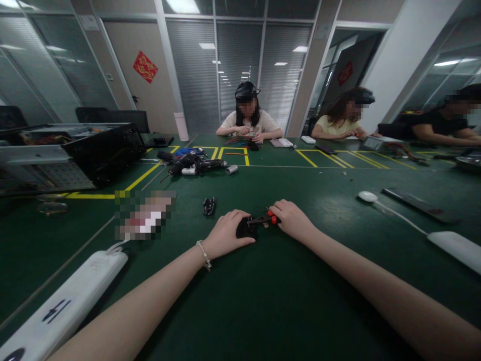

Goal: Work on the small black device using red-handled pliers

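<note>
My left hand [228, 234] is closed around a small black part [246, 229], fingers over its far side and thumb along its near side. In my right hand [292, 218] are pliers [260, 220] with red handles and dark jaws. Those jaws point left and reach the top of the black part; whether they grip anything there is too small to tell. Just under the pliers lies a tiny light scrap [266, 225]. Another small black part with metallic bits [209, 206] rests on the green table [300, 301], beyond my left hand.
Left are a white power strip [67, 301], a blurred-out phone-like object [148, 215] and an open computer case [112, 155]. A cable heap [191, 163] lies farther back. Right are a white plug [367, 196], its cord and a dark flat object [419, 204]. Several people work across the table.
</note>
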Action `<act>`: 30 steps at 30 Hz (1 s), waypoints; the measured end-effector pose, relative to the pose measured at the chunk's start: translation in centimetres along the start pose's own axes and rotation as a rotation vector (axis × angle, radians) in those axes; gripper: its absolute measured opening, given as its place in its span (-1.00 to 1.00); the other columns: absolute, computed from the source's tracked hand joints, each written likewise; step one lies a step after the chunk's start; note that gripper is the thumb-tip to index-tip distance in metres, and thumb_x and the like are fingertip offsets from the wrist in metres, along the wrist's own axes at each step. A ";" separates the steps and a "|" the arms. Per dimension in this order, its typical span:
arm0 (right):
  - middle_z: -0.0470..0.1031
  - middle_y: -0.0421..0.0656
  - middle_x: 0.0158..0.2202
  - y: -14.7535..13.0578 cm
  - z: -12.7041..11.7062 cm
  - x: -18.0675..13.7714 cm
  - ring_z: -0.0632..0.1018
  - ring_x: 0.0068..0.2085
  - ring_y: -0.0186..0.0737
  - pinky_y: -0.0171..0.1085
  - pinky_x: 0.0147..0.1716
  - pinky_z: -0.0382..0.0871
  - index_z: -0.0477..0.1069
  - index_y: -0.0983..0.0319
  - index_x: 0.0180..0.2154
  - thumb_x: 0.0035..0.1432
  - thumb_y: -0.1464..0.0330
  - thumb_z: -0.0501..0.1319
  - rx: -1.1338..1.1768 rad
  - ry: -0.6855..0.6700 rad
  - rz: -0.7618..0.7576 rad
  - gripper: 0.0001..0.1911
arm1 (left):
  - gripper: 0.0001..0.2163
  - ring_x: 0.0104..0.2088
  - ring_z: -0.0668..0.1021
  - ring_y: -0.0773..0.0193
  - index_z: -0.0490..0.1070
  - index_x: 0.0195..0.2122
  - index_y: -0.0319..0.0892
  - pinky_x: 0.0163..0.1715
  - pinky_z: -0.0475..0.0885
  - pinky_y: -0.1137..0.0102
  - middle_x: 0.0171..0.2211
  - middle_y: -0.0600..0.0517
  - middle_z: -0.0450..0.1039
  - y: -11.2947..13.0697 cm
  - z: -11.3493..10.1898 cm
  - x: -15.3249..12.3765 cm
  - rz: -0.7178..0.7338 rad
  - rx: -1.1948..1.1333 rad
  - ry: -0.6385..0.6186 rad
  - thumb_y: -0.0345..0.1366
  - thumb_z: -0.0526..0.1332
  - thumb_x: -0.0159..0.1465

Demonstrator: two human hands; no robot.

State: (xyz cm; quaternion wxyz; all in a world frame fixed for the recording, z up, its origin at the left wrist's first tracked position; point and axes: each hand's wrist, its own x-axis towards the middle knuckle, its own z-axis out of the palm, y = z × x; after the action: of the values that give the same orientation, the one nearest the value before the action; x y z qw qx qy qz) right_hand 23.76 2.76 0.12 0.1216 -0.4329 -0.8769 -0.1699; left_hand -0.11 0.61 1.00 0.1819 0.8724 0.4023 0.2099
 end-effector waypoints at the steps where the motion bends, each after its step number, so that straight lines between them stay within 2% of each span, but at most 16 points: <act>1: 0.38 -0.05 -0.27 0.0 -0.1 0.0 0.35 -0.25 -0.16 -0.22 -0.28 0.23 0.33 0.30 -0.21 -0.12 0.58 0.11 -0.002 0.001 0.005 -0.67 | -0.50 -0.05 0.34 0.08 0.17 -0.01 -0.07 -0.09 0.25 0.18 -0.02 -0.01 0.23 0.0 0.0 0.0 0.001 0.002 0.004 -0.03 0.22 0.05; 30: 0.38 -0.04 -0.25 -0.2 -0.3 0.1 0.36 -0.24 -0.15 -0.21 -0.27 0.24 0.33 0.30 -0.21 -0.12 0.56 0.14 -0.010 -0.006 0.011 -0.66 | -0.50 -0.06 0.34 0.07 0.17 -0.01 -0.08 -0.10 0.25 0.19 -0.05 -0.02 0.26 -0.3 0.3 0.0 0.023 0.051 0.017 0.00 0.20 0.06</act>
State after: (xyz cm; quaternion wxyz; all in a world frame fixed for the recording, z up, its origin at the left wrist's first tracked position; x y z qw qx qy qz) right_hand 23.60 2.61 0.35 0.1176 -0.4387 -0.8740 -0.1726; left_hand -0.12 0.75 0.66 0.1540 0.8796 0.3987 0.2090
